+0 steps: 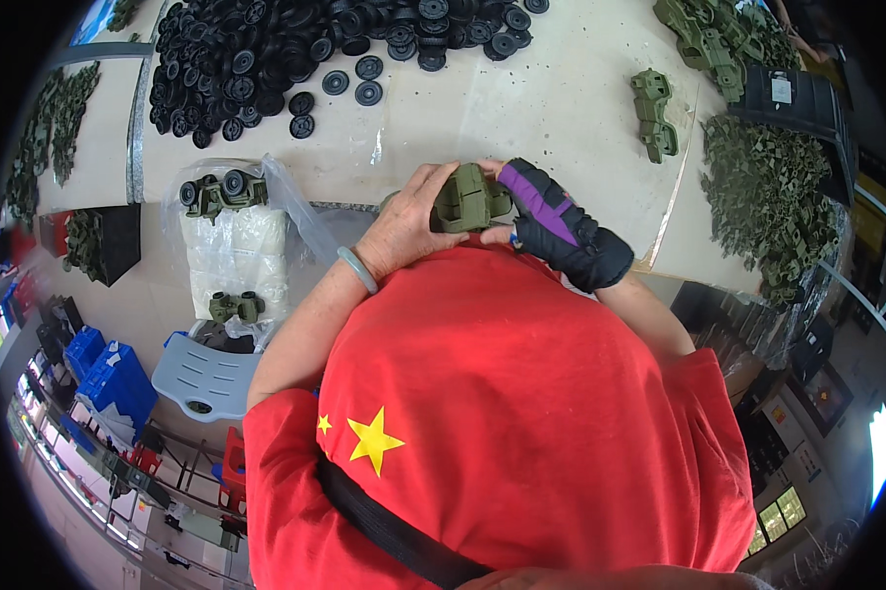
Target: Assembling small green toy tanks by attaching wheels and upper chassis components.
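At the table's near edge, close against my red shirt, I hold an olive-green plastic toy vehicle body [469,200] between both hands. My left hand [408,224], bare with a pale bangle at the wrist, is closed on its left side. On the other side, my right hand [569,226] wears a black and purple fingerless glove and grips the body too. The fingers partly cover the body, and its underside is hidden. Another green vehicle body [653,114] lies on the table farther right.
Black toy wheels [256,59] are heaped at the back left, a few loose in front. Small green parts [772,197] are piled at right beside a black crate [782,96]. To my left, a plastic-wrapped white stack [231,251] carries green toy vehicles [224,193], above a grey-blue chair [207,379].
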`<action>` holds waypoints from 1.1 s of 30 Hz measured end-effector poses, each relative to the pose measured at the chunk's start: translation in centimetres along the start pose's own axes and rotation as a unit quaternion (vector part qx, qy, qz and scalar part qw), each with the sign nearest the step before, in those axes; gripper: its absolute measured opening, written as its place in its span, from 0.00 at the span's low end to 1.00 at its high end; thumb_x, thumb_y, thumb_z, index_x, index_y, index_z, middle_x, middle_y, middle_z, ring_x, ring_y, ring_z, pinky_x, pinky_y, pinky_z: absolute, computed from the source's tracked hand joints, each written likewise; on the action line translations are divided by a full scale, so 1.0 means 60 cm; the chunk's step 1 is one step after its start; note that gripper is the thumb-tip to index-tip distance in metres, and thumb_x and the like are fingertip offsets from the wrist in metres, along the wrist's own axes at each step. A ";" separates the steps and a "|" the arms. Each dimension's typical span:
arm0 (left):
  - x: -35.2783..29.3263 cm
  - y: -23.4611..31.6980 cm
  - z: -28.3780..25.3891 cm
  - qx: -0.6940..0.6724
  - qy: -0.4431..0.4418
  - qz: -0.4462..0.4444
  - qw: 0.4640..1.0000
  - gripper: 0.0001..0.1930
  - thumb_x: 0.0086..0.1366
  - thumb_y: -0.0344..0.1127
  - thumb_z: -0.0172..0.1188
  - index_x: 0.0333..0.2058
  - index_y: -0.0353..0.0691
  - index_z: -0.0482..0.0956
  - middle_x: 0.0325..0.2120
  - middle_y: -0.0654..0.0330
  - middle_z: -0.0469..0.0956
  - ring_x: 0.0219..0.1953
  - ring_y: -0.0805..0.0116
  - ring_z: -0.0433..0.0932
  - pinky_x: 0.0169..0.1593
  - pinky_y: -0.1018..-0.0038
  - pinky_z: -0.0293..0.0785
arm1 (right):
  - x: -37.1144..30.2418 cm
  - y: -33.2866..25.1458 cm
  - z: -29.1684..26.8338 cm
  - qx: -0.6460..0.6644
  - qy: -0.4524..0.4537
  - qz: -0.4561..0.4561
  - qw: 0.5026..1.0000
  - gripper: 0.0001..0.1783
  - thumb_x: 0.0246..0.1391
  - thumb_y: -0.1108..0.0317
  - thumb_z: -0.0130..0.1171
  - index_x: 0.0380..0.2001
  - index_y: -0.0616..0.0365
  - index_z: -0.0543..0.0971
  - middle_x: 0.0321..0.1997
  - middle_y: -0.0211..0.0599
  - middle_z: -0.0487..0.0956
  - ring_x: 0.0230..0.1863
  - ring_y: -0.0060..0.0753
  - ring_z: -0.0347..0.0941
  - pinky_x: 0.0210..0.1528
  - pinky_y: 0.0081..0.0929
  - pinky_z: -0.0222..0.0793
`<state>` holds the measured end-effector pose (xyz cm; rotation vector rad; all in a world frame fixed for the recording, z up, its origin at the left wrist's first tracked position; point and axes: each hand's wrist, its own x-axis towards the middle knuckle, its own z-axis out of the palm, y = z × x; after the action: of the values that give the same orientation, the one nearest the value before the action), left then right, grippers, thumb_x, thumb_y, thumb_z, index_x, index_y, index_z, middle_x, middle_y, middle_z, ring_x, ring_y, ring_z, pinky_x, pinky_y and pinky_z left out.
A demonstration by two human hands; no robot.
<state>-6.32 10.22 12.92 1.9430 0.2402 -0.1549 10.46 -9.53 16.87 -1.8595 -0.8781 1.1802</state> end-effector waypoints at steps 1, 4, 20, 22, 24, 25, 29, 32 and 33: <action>0.000 0.002 0.001 -0.001 -0.001 0.000 1.000 0.54 0.48 0.35 0.83 0.73 0.40 0.62 0.61 0.50 0.71 0.60 0.45 0.76 0.65 0.58 0.77 | -0.002 -0.005 -0.008 -0.047 -0.002 -0.051 0.998 0.40 0.52 0.55 0.76 0.65 0.59 0.73 0.59 0.49 0.76 0.60 0.48 0.74 0.63 0.41 0.72; -0.001 0.011 0.004 0.050 0.010 0.023 0.998 0.54 0.47 0.35 0.83 0.72 0.37 0.63 0.60 0.49 0.71 0.58 0.44 0.78 0.62 0.58 0.80 | 0.003 -0.027 -0.017 -0.158 0.000 -0.141 0.977 0.44 0.51 0.51 0.77 0.66 0.62 0.73 0.63 0.51 0.76 0.62 0.52 0.74 0.66 0.43 0.71; -0.006 0.015 0.026 0.067 -0.024 0.023 0.997 0.47 0.48 0.36 0.81 0.66 0.33 0.69 0.56 0.45 0.77 0.53 0.42 0.81 0.57 0.57 0.83 | 0.014 0.017 -0.003 -0.303 -0.049 -0.237 0.922 0.43 0.53 0.44 0.73 0.64 0.61 0.75 0.57 0.52 0.80 0.56 0.54 0.77 0.61 0.46 0.73; 0.004 0.012 0.026 0.074 -0.029 0.016 0.997 0.47 0.48 0.37 0.82 0.66 0.32 0.69 0.55 0.45 0.77 0.53 0.42 0.81 0.57 0.56 0.82 | 0.012 0.003 -0.008 -0.318 -0.053 -0.217 0.921 0.43 0.54 0.44 0.72 0.65 0.62 0.74 0.58 0.53 0.80 0.57 0.54 0.76 0.62 0.46 0.73; 0.014 0.004 0.029 0.083 -0.030 0.013 0.996 0.50 0.48 0.40 0.82 0.68 0.32 0.67 0.57 0.45 0.77 0.54 0.41 0.81 0.58 0.58 0.82 | 0.018 -0.004 -0.010 -0.334 -0.058 -0.200 0.919 0.43 0.55 0.44 0.72 0.65 0.62 0.74 0.58 0.53 0.80 0.57 0.54 0.76 0.62 0.46 0.72; 0.017 0.011 0.025 0.084 -0.027 0.014 0.996 0.50 0.48 0.40 0.82 0.68 0.32 0.67 0.57 0.45 0.77 0.54 0.41 0.81 0.58 0.58 0.82 | 0.019 -0.004 -0.010 -0.290 -0.052 -0.192 0.936 0.44 0.55 0.45 0.73 0.66 0.62 0.73 0.59 0.54 0.79 0.58 0.55 0.75 0.63 0.47 0.72; 0.013 0.025 -0.009 0.134 -0.023 0.025 0.990 0.56 0.48 0.42 0.83 0.73 0.36 0.61 0.69 0.45 0.68 0.71 0.44 0.68 0.72 0.55 0.68 | 0.008 0.014 -0.019 -0.236 -0.008 -0.198 0.951 0.45 0.54 0.49 0.75 0.68 0.62 0.71 0.59 0.56 0.78 0.60 0.58 0.74 0.64 0.47 0.71; -0.006 0.033 -0.070 0.154 0.071 0.092 0.981 0.60 0.50 0.43 0.83 0.77 0.41 0.56 0.75 0.45 0.60 0.79 0.46 0.55 0.79 0.53 0.54 | -0.007 0.016 -0.028 -0.159 0.029 -0.134 0.978 0.46 0.53 0.53 0.76 0.70 0.61 0.70 0.58 0.54 0.77 0.61 0.56 0.74 0.64 0.44 0.70; -0.012 0.030 -0.090 0.122 0.111 0.065 0.984 0.61 0.51 0.44 0.83 0.78 0.43 0.52 0.77 0.43 0.56 0.81 0.46 0.48 0.81 0.52 0.48 | -0.010 0.012 -0.025 -0.160 0.031 -0.136 0.977 0.46 0.53 0.53 0.76 0.70 0.61 0.70 0.58 0.54 0.77 0.61 0.56 0.74 0.64 0.44 0.70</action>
<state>-6.60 14.50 16.74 2.2149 0.2488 0.1259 11.78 -10.71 16.93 -1.9344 -1.3016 0.8444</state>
